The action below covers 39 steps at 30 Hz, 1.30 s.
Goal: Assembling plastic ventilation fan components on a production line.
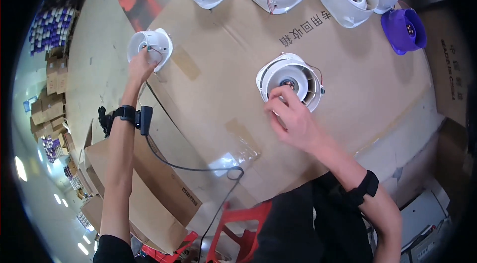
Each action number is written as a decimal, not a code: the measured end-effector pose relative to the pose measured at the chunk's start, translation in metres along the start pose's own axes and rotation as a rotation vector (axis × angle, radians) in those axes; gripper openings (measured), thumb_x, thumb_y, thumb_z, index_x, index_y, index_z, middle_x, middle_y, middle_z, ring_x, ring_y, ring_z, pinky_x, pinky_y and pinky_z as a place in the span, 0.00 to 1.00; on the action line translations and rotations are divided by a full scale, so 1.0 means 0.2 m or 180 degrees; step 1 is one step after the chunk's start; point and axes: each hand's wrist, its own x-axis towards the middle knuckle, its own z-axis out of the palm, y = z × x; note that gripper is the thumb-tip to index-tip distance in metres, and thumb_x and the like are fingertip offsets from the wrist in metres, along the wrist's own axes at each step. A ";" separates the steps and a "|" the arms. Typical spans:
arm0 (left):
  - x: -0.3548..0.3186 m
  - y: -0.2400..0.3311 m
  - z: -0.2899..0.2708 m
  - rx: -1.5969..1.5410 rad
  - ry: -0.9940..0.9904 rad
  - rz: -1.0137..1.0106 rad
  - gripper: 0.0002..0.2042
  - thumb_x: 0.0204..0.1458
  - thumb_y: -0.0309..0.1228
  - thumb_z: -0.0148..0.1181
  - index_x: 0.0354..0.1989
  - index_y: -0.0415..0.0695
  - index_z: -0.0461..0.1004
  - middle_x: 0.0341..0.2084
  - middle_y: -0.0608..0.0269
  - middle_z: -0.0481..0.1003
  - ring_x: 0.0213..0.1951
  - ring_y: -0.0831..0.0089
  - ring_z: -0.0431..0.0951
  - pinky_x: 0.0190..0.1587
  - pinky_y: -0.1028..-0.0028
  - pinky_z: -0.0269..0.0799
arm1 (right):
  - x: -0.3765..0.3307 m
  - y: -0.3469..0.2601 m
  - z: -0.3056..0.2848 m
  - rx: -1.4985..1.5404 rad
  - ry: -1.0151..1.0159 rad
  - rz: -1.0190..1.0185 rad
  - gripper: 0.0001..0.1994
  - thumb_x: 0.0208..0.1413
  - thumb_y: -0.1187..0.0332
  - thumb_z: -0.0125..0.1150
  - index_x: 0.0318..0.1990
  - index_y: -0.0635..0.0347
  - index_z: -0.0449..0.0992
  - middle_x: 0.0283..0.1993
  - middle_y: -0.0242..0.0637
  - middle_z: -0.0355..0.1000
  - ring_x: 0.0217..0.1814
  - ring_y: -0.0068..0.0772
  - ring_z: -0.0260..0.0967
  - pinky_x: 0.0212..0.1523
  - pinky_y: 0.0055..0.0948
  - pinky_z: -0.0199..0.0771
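My left hand (pixel 140 65) grasped a round white plastic fan housing (pixel 150 46) at the cardboard-covered worktop's (pixel 218 59) left edge. My right hand (pixel 294 120) pinched a second white fan housing (pixel 290 79) mid-worktop.

One head-worn fisheye camera looks steeply down from above the cardboard-covered table (pixel 348 79); it sits close, at arm's reach of that table; the table's edges bend toward the rim; both forearms enter from the lower edge.
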 end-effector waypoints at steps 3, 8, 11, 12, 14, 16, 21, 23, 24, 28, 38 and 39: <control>-0.02 -0.08 0.00 -0.0261 -0.0019 0.0025 0.23 0.40 0.38 0.69 0.43 0.38 0.74 0.35 0.42 0.79 0.40 0.46 0.79 0.44 0.55 0.74 | 0.00 -0.05 0.00 -0.0005 0.0221 0.0295 0.14 0.45 0.82 0.62 0.42 0.64 0.70 0.44 0.43 0.66 0.47 0.44 0.69 0.43 0.38 0.73; 0.02 0.05 -0.05 -0.0228 -0.0363 -0.0097 0.21 0.41 0.39 0.67 0.39 0.34 0.75 0.32 0.39 0.78 0.37 0.46 0.80 0.42 0.56 0.75 | -0.06 -0.04 -0.02 -0.1261 0.0309 0.0369 0.17 0.43 0.76 0.66 0.43 0.63 0.71 0.41 0.40 0.68 0.47 0.44 0.67 0.45 0.39 0.69; 0.01 0.08 -0.06 -0.0129 -0.0309 -0.0186 0.22 0.41 0.39 0.67 0.41 0.35 0.76 0.32 0.41 0.79 0.37 0.49 0.81 0.42 0.58 0.75 | -0.13 -0.01 0.02 -0.2262 -0.0228 -0.0155 0.19 0.40 0.73 0.64 0.44 0.62 0.73 0.40 0.38 0.70 0.46 0.38 0.67 0.42 0.34 0.68; 0.01 0.06 -0.06 -0.0011 -0.0312 -0.0247 0.23 0.41 0.39 0.68 0.43 0.36 0.77 0.32 0.44 0.80 0.37 0.52 0.81 0.42 0.60 0.75 | -0.14 -0.02 0.04 -0.2264 -0.0224 -0.0163 0.19 0.40 0.73 0.64 0.44 0.62 0.73 0.40 0.38 0.70 0.46 0.38 0.67 0.42 0.34 0.68; 0.02 0.03 -0.06 0.0062 -0.0283 -0.0257 0.23 0.40 0.39 0.68 0.44 0.36 0.77 0.33 0.43 0.80 0.38 0.51 0.81 0.43 0.59 0.75 | -0.16 -0.02 0.10 -0.2505 -0.0324 -0.0144 0.18 0.40 0.70 0.62 0.43 0.62 0.73 0.38 0.36 0.70 0.44 0.34 0.68 0.40 0.30 0.67; 0.02 0.00 -0.05 0.0140 -0.0279 -0.0265 0.24 0.40 0.40 0.68 0.45 0.37 0.77 0.34 0.43 0.80 0.39 0.50 0.81 0.43 0.58 0.75 | -0.14 -0.05 0.13 -0.2592 -0.0361 -0.0032 0.18 0.42 0.71 0.60 0.44 0.64 0.74 0.39 0.35 0.72 0.43 0.32 0.69 0.40 0.29 0.68; 0.02 0.05 -0.04 0.0035 -0.0330 -0.0274 0.24 0.39 0.41 0.68 0.40 0.34 0.76 0.33 0.40 0.79 0.38 0.47 0.81 0.43 0.57 0.75 | -0.14 -0.02 0.14 -0.2766 -0.0498 0.0169 0.17 0.44 0.71 0.59 0.45 0.64 0.75 0.39 0.34 0.74 0.39 0.28 0.72 0.34 0.26 0.71; 0.02 0.04 -0.05 -0.0044 -0.0386 -0.0240 0.24 0.39 0.41 0.68 0.39 0.34 0.76 0.32 0.40 0.79 0.37 0.48 0.81 0.42 0.57 0.76 | -0.16 0.03 0.16 -0.2956 -0.0320 -0.0033 0.19 0.45 0.70 0.59 0.48 0.63 0.74 0.39 0.32 0.74 0.38 0.27 0.73 0.30 0.24 0.73; 0.03 0.03 -0.04 -0.0106 -0.0455 -0.0250 0.24 0.39 0.41 0.69 0.39 0.34 0.77 0.32 0.40 0.79 0.37 0.48 0.81 0.42 0.57 0.76 | -0.18 0.05 0.18 -0.2974 -0.0278 -0.0017 0.19 0.45 0.70 0.59 0.48 0.63 0.74 0.39 0.32 0.74 0.38 0.27 0.73 0.30 0.24 0.73; 0.00 0.04 -0.07 -0.0112 -0.0402 -0.0217 0.24 0.38 0.44 0.69 0.34 0.33 0.78 0.30 0.39 0.79 0.36 0.48 0.81 0.41 0.57 0.76 | -0.21 0.04 0.20 -0.2872 -0.0126 0.0105 0.20 0.46 0.69 0.59 0.50 0.62 0.73 0.42 0.33 0.73 0.45 0.28 0.73 0.30 0.26 0.75; -0.57 0.48 0.12 -0.0039 -0.0262 -0.0221 0.24 0.39 0.49 0.72 0.26 0.35 0.78 0.26 0.40 0.79 0.32 0.47 0.81 0.35 0.55 0.76 | -0.32 -0.01 -0.18 -0.2504 -0.0363 0.0352 0.16 0.46 0.70 0.61 0.45 0.58 0.75 0.42 0.36 0.72 0.48 0.39 0.71 0.39 0.39 0.71; -0.64 0.56 0.07 -0.0063 -0.0533 -0.0403 0.24 0.39 0.49 0.71 0.25 0.35 0.78 0.25 0.41 0.78 0.31 0.47 0.81 0.35 0.55 0.76 | -0.30 -0.10 -0.26 -0.2330 -0.0246 0.0376 0.14 0.46 0.70 0.62 0.43 0.59 0.75 0.42 0.39 0.72 0.48 0.42 0.71 0.40 0.42 0.72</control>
